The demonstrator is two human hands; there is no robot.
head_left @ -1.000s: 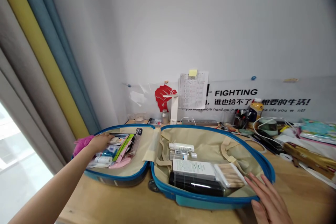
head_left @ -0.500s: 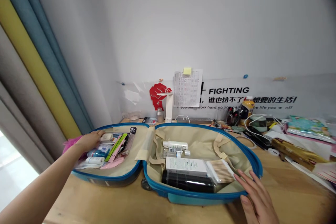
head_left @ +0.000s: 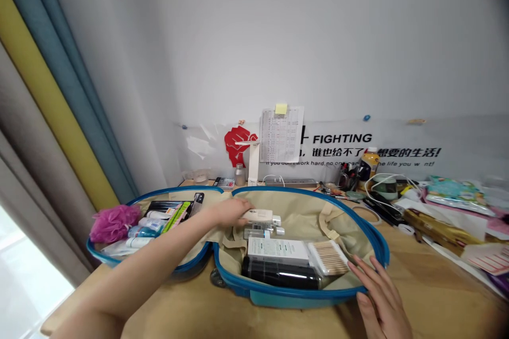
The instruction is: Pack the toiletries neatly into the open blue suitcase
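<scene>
A blue-rimmed suitcase (head_left: 302, 291) lies spread open on the wooden table, its two beige-lined halves side by side. Over the back left of the right half, my left hand (head_left: 233, 212) is closed on a small cream-coloured object (head_left: 259, 215), whose kind I cannot make out. Just beneath it lie small clear bottles (head_left: 256, 233). Nearer me are a white box (head_left: 278, 250), a black cylinder (head_left: 282, 274) and a pack of cotton swabs (head_left: 329, 258). My right hand (head_left: 382, 296) rests at the right front rim, fingers stretched out and holding nothing.
In the left half sit a pink bath puff (head_left: 115, 224), a white tube (head_left: 139, 242) and a green-and-pink package (head_left: 177, 216). Behind the suitcase stands a white lamp (head_left: 253, 164). Papers, a cable, a yellow bottle (head_left: 369, 161) and a gold package (head_left: 433, 228) crowd the right side.
My left hand has moved right from the left half to the right half, carrying the cream-coloured object. The bath puff is now uncovered. My right hand stays at the rim.
</scene>
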